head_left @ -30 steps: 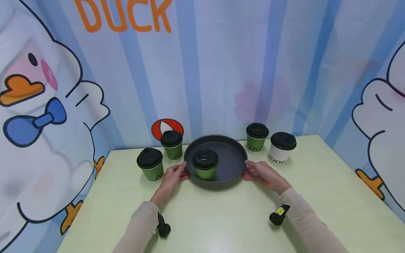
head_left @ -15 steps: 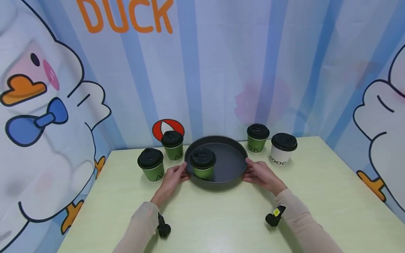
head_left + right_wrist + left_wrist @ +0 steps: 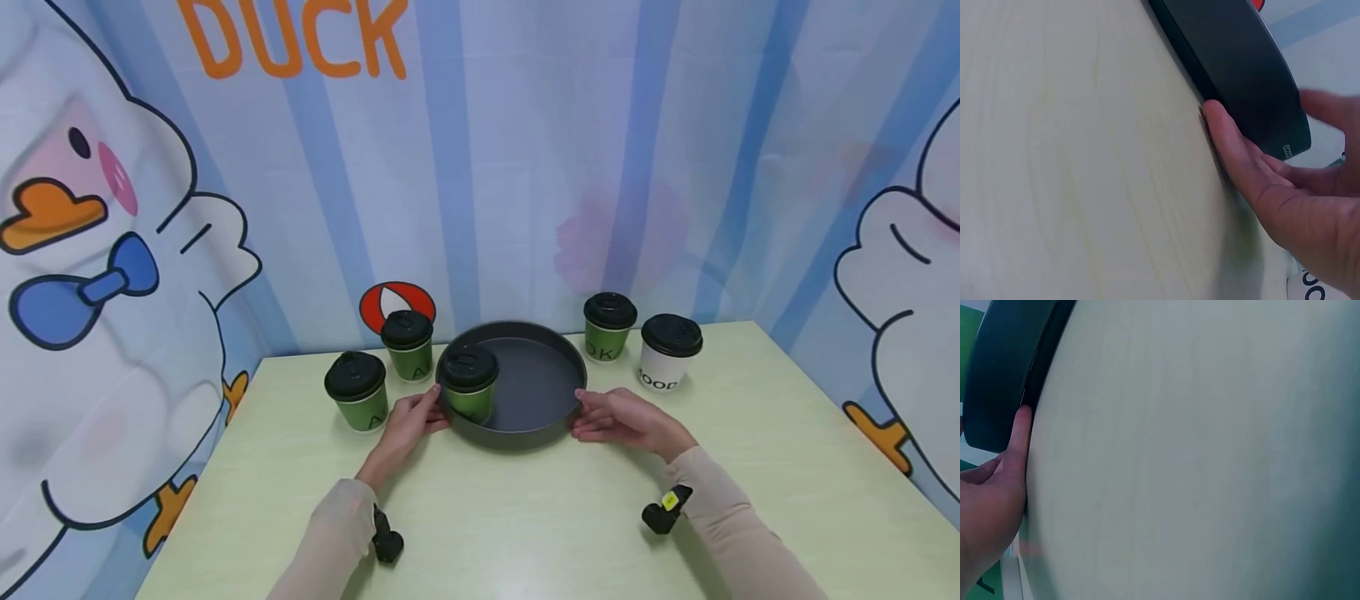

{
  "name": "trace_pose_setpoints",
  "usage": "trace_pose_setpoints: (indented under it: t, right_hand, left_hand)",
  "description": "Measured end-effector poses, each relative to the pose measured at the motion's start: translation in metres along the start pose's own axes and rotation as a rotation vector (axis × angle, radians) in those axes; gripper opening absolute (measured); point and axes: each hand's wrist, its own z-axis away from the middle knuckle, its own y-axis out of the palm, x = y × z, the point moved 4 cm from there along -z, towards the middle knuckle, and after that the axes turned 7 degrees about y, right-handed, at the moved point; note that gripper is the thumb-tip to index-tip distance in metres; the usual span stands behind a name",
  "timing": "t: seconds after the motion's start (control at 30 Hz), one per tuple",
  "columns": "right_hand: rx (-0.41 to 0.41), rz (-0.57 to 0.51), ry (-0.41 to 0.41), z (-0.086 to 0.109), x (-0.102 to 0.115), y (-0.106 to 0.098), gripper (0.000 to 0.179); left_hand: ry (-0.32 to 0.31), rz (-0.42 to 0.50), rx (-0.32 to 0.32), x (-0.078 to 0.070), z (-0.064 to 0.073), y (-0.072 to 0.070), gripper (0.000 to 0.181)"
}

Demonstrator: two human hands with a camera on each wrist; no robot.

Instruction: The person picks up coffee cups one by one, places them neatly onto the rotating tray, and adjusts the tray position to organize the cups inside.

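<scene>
Pan [image 3: 538, 382]: occupying the bench's [image 3: 517, 517] twelve-o'clock side, likely handling stiff, light.
Left hand [image 3: 408, 421]: gripping pan at eight o'clock.
Right hand [image 3: 630, 421]: gripping at four, probably balancing well.
Green cup [image 3: 470, 392]: standing inside, likely sliding easily.

Dark grey pan [image 3: 536, 385], green cup [image 3: 471, 403]
</scene>
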Motion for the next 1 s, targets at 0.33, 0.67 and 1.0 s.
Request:
trace_pose_setpoints:
  t: [0.33, 0.67, 1.0]
  right_hand:
    - [-0.082, -0.037, -0.058, -0.0027, 0.0009, 0.0022, 0.048]
    - [0.034, 0.025, -0.028, 0.0031, -0.0026, 0.0017, 0.052]
    - [-0.091, -0.008, -0.081, -0.0019, 0.002, 0.0057, 0.043]
  left_hand:
    - [-0.004, 0.018, 0.006, 0.0004, 0.0009, 0.0023, 0.054]
    - [-0.005, 0.047, 0.011, -0.0001, 0.0013, 0.003, 0.051]
    - [-0.001, 0.034, 0.005, -0.0001, 0.0004, 0.002, 0.051]
